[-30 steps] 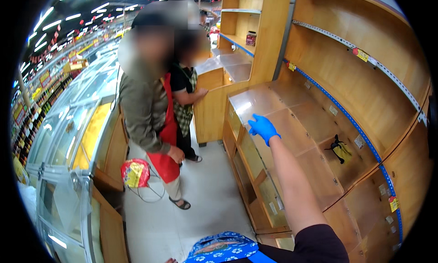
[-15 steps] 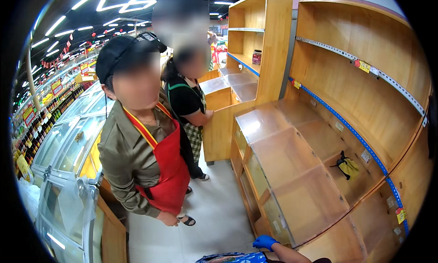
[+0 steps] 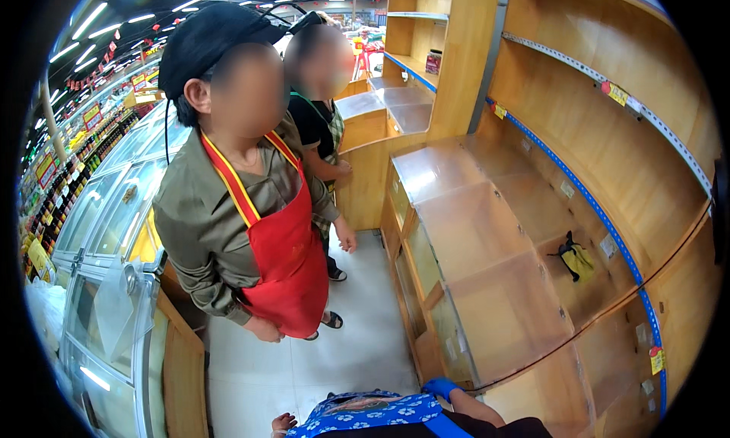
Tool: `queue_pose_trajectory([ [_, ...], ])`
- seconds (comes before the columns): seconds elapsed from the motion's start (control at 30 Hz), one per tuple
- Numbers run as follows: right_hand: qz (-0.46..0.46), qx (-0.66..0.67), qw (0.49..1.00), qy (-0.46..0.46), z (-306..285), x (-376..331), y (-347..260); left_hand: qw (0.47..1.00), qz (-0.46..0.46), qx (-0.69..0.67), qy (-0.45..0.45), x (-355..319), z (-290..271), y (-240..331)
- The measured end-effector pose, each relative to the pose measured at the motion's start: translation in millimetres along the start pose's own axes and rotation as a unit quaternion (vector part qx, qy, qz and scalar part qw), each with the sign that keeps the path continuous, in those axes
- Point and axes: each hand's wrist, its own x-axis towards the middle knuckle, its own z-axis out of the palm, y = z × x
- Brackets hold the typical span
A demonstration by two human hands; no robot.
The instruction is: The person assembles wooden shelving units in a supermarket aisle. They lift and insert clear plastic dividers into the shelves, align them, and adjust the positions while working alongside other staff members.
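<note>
Head view, past tense throughout: right hand [image 3: 441, 388] in a blue glove, low at the bottom edge, curled loosely against the lower front of the wooden bin unit [image 3: 487, 286], gripping nothing visible; fingers partly hidden, so openness hard to judge. Left hand [image 3: 283, 423] bare, only the fingertips peeking in at the bottom edge, beside a blue flowered cloth [image 3: 365, 411] bunched across the wearer's front; grip not to be told. Just above the gloved hand, clear plastic lids [image 3: 471, 225] sloping over empty bin compartments, shut and lying flat. Further right, a small yellow and black object [image 3: 576, 258] resting in an open compartment behind the lids, well apart from both hands. Behind that, a blue price rail [image 3: 601, 217] curving along the wooden shelf wall [image 3: 608, 134], with small yellow tags clipped on. To the left, on the pale tiled floor [image 3: 304, 369], a person in a red apron [image 3: 285, 263] and olive shirt, standing near, arms down. Behind, a second person with a hand on a wooden counter [image 3: 365, 172]. Far left, a glass-topped freezer case [image 3: 106, 233].
</note>
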Motion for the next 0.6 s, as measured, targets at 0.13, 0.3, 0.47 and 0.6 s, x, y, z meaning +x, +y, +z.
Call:
queue_pose_trajectory([
  [0.13, -0.046, -0.048, 0.997, 0.035, -8, -16, -39, 0.974, -0.088, -0.196, 0.076, -3, -11, -10],
  [0.3, -0.062, -0.006, 0.998, 0.023, -5, 13, -30, 0.964, -0.117, -0.176, -0.164, 11, -1, 95],
  [0.47, -0.094, -0.042, 0.993, 0.062, 18, 0, -30, 0.85, -0.185, -0.11, -0.48, -15, 129, 338],
  [0.6, -0.116, -0.03, 0.984, 0.133, 35, -39, 3, 0.793, -0.224, 0.005, -0.567, -64, 186, 423],
])
